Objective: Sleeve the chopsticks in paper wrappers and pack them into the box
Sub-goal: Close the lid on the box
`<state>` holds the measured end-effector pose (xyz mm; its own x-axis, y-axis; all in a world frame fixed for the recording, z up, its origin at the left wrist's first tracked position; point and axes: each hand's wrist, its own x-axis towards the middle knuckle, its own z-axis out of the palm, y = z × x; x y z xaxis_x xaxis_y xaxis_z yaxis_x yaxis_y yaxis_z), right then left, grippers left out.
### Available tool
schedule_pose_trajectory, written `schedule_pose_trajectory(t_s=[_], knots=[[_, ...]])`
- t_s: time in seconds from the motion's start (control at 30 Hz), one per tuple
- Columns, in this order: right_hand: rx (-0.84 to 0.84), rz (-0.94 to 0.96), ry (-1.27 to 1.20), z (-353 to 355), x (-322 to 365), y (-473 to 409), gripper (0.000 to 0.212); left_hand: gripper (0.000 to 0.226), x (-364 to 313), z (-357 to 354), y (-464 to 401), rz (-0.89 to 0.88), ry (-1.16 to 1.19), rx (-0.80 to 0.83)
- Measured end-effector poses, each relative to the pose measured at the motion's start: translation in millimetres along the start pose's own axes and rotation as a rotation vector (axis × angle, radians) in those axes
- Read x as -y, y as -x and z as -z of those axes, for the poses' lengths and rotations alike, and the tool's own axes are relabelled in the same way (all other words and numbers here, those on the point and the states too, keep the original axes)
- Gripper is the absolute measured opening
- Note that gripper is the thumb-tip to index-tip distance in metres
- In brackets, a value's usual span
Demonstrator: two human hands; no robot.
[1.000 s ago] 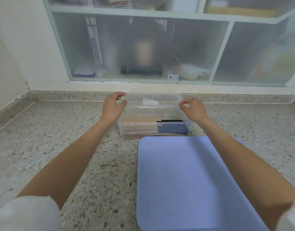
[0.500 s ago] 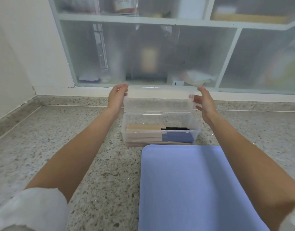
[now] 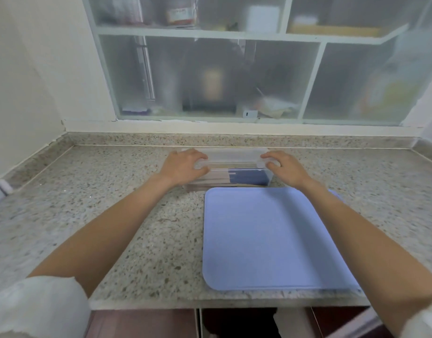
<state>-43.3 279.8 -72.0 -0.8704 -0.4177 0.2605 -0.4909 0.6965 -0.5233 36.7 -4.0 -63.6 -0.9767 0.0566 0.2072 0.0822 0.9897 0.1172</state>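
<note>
A clear plastic box (image 3: 224,185) stands on the speckled counter just behind the blue tray. Its clear lid (image 3: 232,158) lies down over it. Through the front wall I see sleeved chopsticks (image 3: 249,177) in tan and dark blue paper wrappers, stacked lengthwise. My left hand (image 3: 183,167) holds the lid's left end, fingers on top and thumb at the front edge. My right hand (image 3: 287,169) holds the right end the same way.
A blue tray (image 3: 271,240) with nothing on it lies in front of the box, reaching the counter's front edge. The granite counter (image 3: 100,191) runs left and right. Frosted cabinet doors (image 3: 210,79) and a raised kerb stand behind the box.
The lid stood upright between my hands half a second ago. Both hands have swung it forward and down onto the box.
</note>
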Motion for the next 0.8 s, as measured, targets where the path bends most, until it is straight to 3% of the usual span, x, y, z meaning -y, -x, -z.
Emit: schedule_pose_trajectory(t_s=[0.13,0.37,0.53,0.8], knots=[[0.086,-0.035,0.112,-11,-2,14,0.043,0.055,0,-11,15,0.005,-0.056,0.114],[0.151,-0.037,0.367,-25,8,25,0.056,0.062,-3,-16,16,0.027,-0.133,0.174],[0.109,-0.067,0.463,-36,12,27,0.056,0.062,-1,-23,14,0.02,-0.093,0.163],[0.079,-0.148,0.376,-41,19,21,0.048,0.053,-3,-25,12,0.064,0.073,0.039]])
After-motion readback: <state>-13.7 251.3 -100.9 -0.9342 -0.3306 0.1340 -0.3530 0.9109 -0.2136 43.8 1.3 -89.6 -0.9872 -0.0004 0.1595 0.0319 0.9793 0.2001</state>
